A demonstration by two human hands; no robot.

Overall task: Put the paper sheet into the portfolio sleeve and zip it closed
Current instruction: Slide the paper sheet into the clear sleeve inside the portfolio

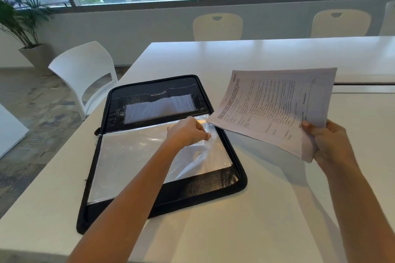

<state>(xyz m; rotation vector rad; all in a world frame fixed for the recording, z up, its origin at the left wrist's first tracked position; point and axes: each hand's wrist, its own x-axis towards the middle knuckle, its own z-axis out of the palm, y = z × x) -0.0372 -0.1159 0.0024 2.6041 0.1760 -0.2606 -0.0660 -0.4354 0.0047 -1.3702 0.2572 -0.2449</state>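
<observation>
Your left hand point(188, 132) pinches the clear plastic sleeve point(149, 156) open inside the black zip portfolio point(213, 186) | your right hand point(327, 141) grips the printed white paper sheet point(275, 109), airborne at three o'clock | its near corner points at the sleeve mouth.

Open black portfolio point(205, 186) flat on table, clear sleeve point(132, 156) uppermost; printed paper sheet point(271, 109) tilted alongside
</observation>
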